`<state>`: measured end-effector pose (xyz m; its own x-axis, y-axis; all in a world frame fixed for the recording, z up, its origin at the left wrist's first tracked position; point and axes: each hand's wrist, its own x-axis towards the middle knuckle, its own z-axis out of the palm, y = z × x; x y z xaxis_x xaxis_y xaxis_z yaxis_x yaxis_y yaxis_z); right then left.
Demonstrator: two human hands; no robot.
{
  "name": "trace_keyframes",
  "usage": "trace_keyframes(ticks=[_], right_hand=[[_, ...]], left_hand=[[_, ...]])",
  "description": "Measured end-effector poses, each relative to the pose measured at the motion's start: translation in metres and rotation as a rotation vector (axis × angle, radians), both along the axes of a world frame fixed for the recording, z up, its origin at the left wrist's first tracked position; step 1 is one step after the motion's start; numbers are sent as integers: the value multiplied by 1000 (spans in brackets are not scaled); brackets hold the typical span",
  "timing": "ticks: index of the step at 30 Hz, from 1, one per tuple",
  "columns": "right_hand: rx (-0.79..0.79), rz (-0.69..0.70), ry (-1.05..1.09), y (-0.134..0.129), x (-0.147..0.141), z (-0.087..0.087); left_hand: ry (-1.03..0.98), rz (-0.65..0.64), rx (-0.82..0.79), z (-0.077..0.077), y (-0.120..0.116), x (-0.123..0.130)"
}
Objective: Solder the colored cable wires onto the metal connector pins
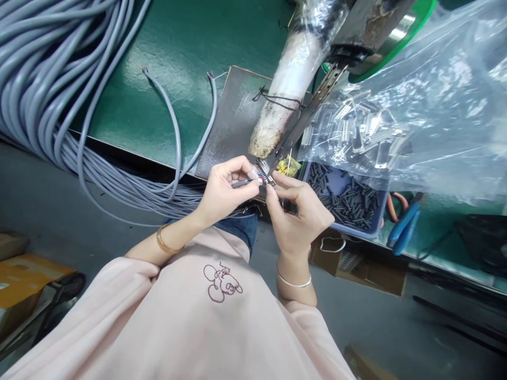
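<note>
Left hand (219,191) curling beside the multi-pin connector (265,172), pinching grey cable (239,184), right hand (303,208) arching opposite, fingertips pinching the connector

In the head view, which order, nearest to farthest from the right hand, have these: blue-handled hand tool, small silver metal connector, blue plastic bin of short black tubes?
1. Small silver metal connector: at the right hand, left side.
2. Blue plastic bin: right of the hand.
3. Blue-handled hand tool: farther right, past the bin.
</note>
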<state>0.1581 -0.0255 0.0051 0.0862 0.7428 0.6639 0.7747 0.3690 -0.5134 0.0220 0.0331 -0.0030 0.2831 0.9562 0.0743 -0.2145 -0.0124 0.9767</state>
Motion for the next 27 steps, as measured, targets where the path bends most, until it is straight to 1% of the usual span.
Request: trace_keyframes(ticks=[6, 14, 18, 23, 25, 27], right_hand=[[44, -10, -40, 2, 0, -5], [92, -16, -47, 8, -2, -1], [98, -9, -79, 6, -2, -3], [61, 23, -114, 1, 2, -7], [17, 32, -66, -3, 6, -7], [12, -7, 68, -8, 9, -5]], left_hand=[[35, 38, 53, -2, -1, 2], [29, 101, 131, 4, 1, 5], [44, 64, 77, 3, -1, 3], [62, 34, 28, -1, -4, 1], [54, 23, 23, -1, -5, 2], [55, 15, 9, -1, -8, 2]])
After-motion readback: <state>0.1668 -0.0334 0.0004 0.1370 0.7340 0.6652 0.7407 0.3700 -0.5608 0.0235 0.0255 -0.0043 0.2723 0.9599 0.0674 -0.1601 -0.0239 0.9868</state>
